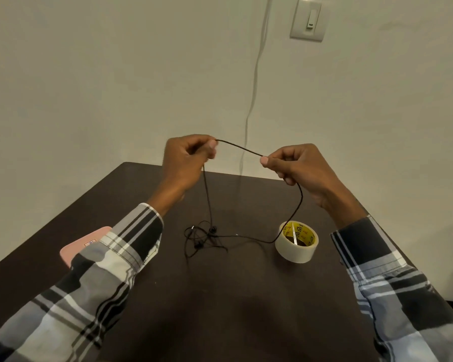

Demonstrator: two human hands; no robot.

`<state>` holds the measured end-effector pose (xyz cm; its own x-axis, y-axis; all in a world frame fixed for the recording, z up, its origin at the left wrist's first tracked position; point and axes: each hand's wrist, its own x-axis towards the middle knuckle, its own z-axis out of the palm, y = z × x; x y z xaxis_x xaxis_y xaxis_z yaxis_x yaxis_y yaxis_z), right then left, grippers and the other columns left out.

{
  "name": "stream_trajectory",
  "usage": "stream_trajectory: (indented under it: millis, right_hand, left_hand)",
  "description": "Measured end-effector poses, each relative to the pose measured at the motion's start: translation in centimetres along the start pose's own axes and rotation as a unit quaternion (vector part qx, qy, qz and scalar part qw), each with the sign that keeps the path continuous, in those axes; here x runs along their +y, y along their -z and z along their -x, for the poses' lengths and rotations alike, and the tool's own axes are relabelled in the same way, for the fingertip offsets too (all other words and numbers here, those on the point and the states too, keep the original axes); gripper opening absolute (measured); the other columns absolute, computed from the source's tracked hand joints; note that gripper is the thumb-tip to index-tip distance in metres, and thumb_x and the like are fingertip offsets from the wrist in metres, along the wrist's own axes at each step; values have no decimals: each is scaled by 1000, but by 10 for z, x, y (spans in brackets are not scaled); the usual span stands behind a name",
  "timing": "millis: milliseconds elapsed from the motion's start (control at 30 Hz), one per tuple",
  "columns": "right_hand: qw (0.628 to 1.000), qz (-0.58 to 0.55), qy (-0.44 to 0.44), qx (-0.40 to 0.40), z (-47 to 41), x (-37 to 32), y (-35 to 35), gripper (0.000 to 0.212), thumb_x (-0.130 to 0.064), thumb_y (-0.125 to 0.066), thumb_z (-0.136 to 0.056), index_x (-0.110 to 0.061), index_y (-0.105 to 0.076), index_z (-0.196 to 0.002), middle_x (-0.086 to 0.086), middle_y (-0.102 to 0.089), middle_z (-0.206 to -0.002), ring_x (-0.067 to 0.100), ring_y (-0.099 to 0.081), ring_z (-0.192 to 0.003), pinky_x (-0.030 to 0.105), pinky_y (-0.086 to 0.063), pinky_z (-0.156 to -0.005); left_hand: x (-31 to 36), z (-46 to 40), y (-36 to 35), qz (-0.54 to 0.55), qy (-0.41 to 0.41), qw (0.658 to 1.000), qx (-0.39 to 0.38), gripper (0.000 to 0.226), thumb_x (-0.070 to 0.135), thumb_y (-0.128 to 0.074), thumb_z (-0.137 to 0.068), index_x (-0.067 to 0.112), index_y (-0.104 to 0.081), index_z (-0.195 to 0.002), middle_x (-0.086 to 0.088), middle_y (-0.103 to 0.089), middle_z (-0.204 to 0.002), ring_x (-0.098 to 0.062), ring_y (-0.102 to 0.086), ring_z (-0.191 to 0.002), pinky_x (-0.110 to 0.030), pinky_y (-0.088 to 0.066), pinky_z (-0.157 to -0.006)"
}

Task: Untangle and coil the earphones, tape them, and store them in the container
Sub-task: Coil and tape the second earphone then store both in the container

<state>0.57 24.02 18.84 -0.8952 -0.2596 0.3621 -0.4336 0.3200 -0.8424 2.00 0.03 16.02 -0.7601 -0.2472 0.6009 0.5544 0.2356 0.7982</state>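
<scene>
L hand point(186, 159): raised above the table, fingers curled, thumb + forefinger pinching the earphone cord point(239, 148) at its L end.
R hand point(296, 167): raised at abt same height, fingers curled, thumb + forefinger pinching the same cord; cord also passes under the lower fingers.
Cord betw hands: short span, slightly bowed upward, runs hand to hand, off the table.
Cord from L hand: drops nearly straight down to the tangle point(202, 237) on the table.
Cord from R hand: hangs down, curves in front of the tape roll point(296, 241), then runs L along the table to the tangle.
Tangle: loose knot of thin black loops w/ earbuds in it, lying on table approx below L hand, L of tape roll, apart from it.
Tape roll: pale, yellow core, lying flat on table under R wrist area.
Pink box point(83, 245): at L table edge, partly hidden by L sleeve point(110, 259); can't tell if lid on or off.
Table point(246, 296): dark brown, pushed to the wall.
Sleeves: plaid, both arms.
Wall point(115, 74): light switch point(309, 19) upper R; pale cable point(254, 82) hangs down behind table.
</scene>
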Motion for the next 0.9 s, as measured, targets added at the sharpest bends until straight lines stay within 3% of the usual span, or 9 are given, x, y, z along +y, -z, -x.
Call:
stream_trajectory:
  millis: [133, 267, 400, 533, 600, 767, 900]
  right_hand:
    - [998, -36, -20, 46, 1, 5, 17, 26, -34, -82, -81, -8, -78, -84, -5, -57, -56, 5, -47, -48, 18, -44, -49]
    - [998, -48, -16, 47, -2, 3, 13, 21, -31, -82, -81, -11, -78, -83, -7, -55, -54, 4, -45, -47, 17, -41, -46]
    - [1000, -22, -1, 12, -2, -1, -3, 21, -29, -82, -81, -9, -79, -83, -7, -59, -55, 4, -46, -51, 16, -36, -46]
    - [1000, 1, 19, -9, -1, -5, -16, 20, -31, -81, -82, -11, -79, -83, -9, -64, -58, 2, -48, -52, 13, -37, -47]
    - [1000, 5, 24, -14, -1, -7, -18, 20, -31, -81, -83, -11, -79, -84, -10, -64, -57, 0, -48, -51, 13, -38, -47]
    - [1000, 16, 10, -5, 0, -7, -3, 22, -34, -81, -82, -13, -78, -80, -10, -60, -54, 2, -48, -51, 14, -40, -49]
    - [999, 8, 2, 35, 2, -1, 20, 24, -36, -83, -79, -13, -77, -77, -7, -59, -55, 4, -48, -51, 17, -45, -51]
  left_hand:
    - [-13, -3, 18, -13, 52, 997, 62, 7, 15, -68, -91, 16, -74, -93, 0, -72, -78, -7, -68, -73, -26, -58, -76]
    - [-20, 7, 14, -78, 92, 993, -12, 13, 16, -66, -92, 20, -74, -102, 1, -75, -97, -10, -70, -96, -24, -55, -87]
    - [-8, 14, -2, -102, 22, 992, -68, 21, 26, -67, -93, 17, -74, -109, 8, -74, -105, 5, -67, -95, -6, -49, -78]
    - [7, 15, -14, -115, -37, 978, -167, 26, 32, -70, -89, 16, -76, -109, 8, -75, -101, 2, -68, -93, -7, -49, -80]
    - [9, 13, -16, -126, -57, 974, -179, 21, 27, -70, -90, 15, -77, -105, 7, -75, -95, 0, -68, -89, -9, -49, -77]
    - [6, 6, -1, -80, -67, 994, -42, 9, 19, -70, -91, 16, -75, -97, 4, -73, -82, -9, -71, -80, -28, -58, -80]
    - [-3, 1, 19, -56, -14, 996, 65, 6, 17, -69, -91, 18, -73, -95, -2, -72, -79, -21, -72, -82, -39, -60, -83]
